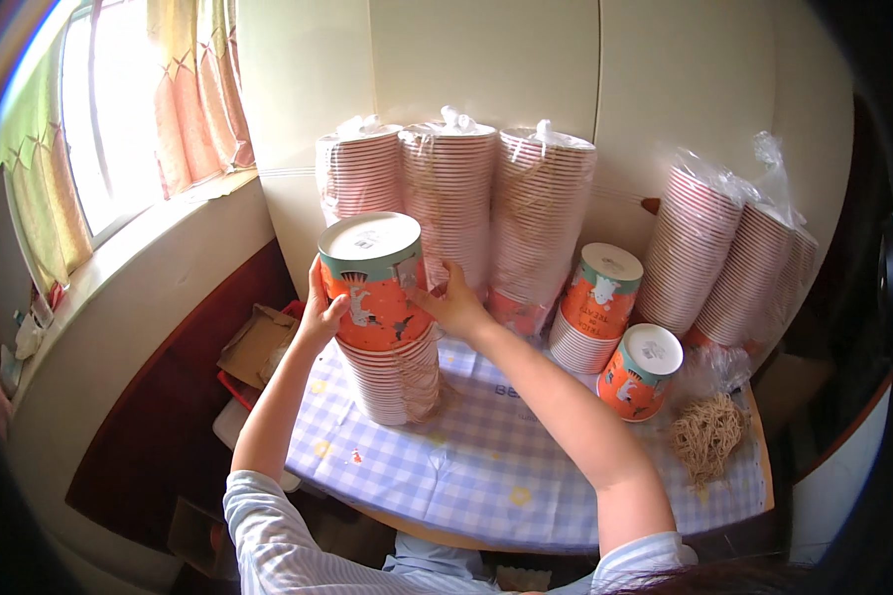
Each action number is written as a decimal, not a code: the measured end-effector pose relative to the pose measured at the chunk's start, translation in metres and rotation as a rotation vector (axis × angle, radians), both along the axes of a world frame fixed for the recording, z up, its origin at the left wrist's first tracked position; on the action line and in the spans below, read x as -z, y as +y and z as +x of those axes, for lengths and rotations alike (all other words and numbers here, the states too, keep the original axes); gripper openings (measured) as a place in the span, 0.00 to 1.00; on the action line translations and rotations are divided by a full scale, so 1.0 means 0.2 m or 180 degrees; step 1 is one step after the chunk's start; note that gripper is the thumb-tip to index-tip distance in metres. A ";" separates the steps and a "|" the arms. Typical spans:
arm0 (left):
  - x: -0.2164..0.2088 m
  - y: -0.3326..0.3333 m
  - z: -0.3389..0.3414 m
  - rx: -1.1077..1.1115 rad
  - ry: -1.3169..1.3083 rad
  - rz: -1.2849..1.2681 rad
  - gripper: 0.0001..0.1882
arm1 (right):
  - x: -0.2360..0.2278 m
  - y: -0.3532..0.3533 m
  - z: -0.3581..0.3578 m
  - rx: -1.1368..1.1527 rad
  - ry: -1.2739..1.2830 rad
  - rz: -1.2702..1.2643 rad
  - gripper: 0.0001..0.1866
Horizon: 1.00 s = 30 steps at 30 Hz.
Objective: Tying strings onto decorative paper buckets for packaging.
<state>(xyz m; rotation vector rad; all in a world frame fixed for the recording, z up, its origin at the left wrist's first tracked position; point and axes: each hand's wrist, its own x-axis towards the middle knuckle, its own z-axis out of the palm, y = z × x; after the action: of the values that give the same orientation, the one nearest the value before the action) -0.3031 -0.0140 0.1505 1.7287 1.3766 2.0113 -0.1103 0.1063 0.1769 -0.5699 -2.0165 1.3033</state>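
An orange paper bucket (375, 307) with a green band and a white base sits upside down on top of a tall nested stack of buckets (387, 382). From its left side my left hand (323, 309) grips it, thumb on the front, the other fingers partly hidden behind. On the opposite side my right hand (454, 301) clasps the same bucket with thumb and fingers. Strands of tan twine (429, 377) hang down the right side of the stack. The inside of the bucket is hidden.
Tall plastic-wrapped bucket stacks (446, 198) line the back wall, with more wrapped stacks (690, 238) at the right. A shorter stack (605, 297) and a single upturned bucket (637, 375) stand right of centre. Loose twine (707, 434) lies near the right edge of the checked tablecloth (466, 476).
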 end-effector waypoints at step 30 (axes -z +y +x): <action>0.37 0.93 1.85 0.0309 0.3165 -0.0087 0.24 | 0.55 -0.40 1.36 -0.1259 -0.3377 0.1926 0.22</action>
<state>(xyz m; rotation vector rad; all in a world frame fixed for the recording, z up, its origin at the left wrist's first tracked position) 0.0664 0.1713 0.0770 2.8694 1.4294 1.0322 0.1611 0.0263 0.0675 -0.6450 -3.3433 0.4683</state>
